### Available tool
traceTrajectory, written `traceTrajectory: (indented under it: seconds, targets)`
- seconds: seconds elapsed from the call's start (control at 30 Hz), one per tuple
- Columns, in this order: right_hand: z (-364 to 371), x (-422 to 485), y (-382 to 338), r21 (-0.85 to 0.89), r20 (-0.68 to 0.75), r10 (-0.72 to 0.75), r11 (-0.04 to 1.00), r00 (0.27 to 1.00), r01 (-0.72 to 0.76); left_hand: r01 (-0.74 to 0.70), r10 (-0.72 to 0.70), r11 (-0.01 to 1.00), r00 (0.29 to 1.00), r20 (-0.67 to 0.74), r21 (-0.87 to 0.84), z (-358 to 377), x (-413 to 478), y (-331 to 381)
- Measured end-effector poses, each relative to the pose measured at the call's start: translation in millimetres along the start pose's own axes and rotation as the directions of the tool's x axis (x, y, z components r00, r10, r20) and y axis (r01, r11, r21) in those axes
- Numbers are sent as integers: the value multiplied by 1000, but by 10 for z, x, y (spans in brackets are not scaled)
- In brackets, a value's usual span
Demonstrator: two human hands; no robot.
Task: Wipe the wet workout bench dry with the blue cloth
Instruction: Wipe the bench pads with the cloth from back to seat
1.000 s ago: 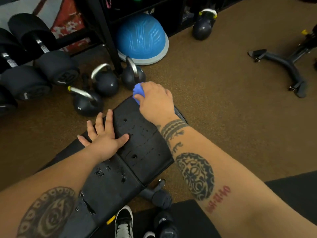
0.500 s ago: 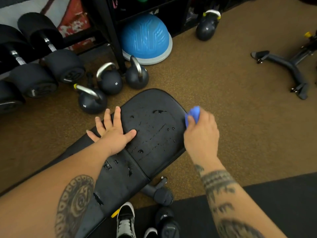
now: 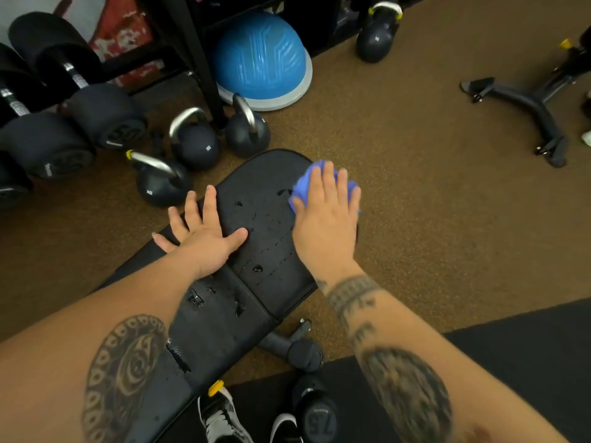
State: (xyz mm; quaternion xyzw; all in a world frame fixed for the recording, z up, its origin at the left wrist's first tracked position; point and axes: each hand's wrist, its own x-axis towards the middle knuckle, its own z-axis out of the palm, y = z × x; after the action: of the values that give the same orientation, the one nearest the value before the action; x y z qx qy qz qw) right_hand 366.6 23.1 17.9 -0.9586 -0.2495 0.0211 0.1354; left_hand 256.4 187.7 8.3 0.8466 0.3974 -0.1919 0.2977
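Observation:
The black padded workout bench (image 3: 265, 244) runs from the lower left to the centre, with water drops and small puddles on its pad. My left hand (image 3: 204, 235) lies flat with spread fingers on the bench's left side. My right hand (image 3: 326, 219) presses the bunched blue cloth (image 3: 307, 183) onto the pad's right edge with straight fingers. Most of the cloth is hidden under that hand.
Three dark kettlebells (image 3: 195, 145) stand on the brown floor just beyond the bench's far end. A blue half-ball (image 3: 262, 59) and a dumbbell rack (image 3: 64, 123) lie behind them. Another machine's base (image 3: 524, 107) sits far right. My shoes (image 3: 220, 417) and a dumbbell (image 3: 316, 414) are below.
My right hand carried the blue cloth from the bench's far left corner to its right edge, and now presses it flat on the pad. My left hand stayed put.

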Motion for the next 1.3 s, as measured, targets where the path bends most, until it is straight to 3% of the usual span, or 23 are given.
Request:
traceTrajectory:
  seconds: [0.1,0.17,0.23,0.33,0.43,0.5,0.57,0.63,0.7,0.77,0.83,0.9,0.97,1.03,1.1,1.2,1.3]
  targets:
    - [65,146,-228,-62,49,-231,970,972,234,4,-4,1000,1000,-5,-20,4,4,3]
    - [52,-127,-168,-61,126,-411,905,903,420,5,-5,1000,1000,-16,-24,7,14,7]
    - [2,-506,15,-36,190,-487,864,852,502,15,-15,999,1000,-11,-31,4,16,-4]
    - [-96,-779,323,-31,183,-433,895,882,446,20,-20,1000,1000,-5,-24,12,27,-5]
    - [-76,-450,259,-58,75,-232,970,970,236,22,-22,1000,1000,-7,-21,20,37,2]
    - [-6,-142,1,-52,30,-126,991,992,127,16,-16,1000,1000,-3,-25,20,35,-10]
    - [58,-89,-226,-44,49,-205,977,978,207,17,-17,999,1000,0,-34,13,27,-16]
    - [103,-338,-265,-21,120,-413,908,903,419,12,-12,998,1000,-8,-57,6,26,-9]
    - [32,-654,-143,74,176,-523,852,834,518,15,-16,994,1000,-9,-110,-14,14,4]
    - [-104,-808,-16,295,154,-450,871,880,393,14,-16,986,1000,-7,-166,-32,-14,6]
    - [-339,-766,-8,555,123,-204,826,971,103,4,-4,979,1000,2,-202,-49,-51,6]
    - [-507,-645,-44,634,-20,-9,773,1000,19,-2,8,974,1000,26,-225,-92,-72,6]
    - [-500,-512,-114,496,-125,16,867,992,48,8,-3,977,1000,20,-211,-193,-43,-1]
    - [-311,-461,-195,200,-20,-41,979,999,44,9,-22,991,995,-94,-133,-315,4,-83]
    - [-67,-467,-279,-36,74,-55,998,996,58,-1,-15,998,969,-246,-65,-346,42,-257]
    - [113,-255,-380,-130,45,-8,991,999,13,-18,9,999,969,-249,-34,-229,84,-467]
    - [198,126,-555,-165,14,33,986,999,-30,-69,71,997,937,-341,20,-77,102,-552]
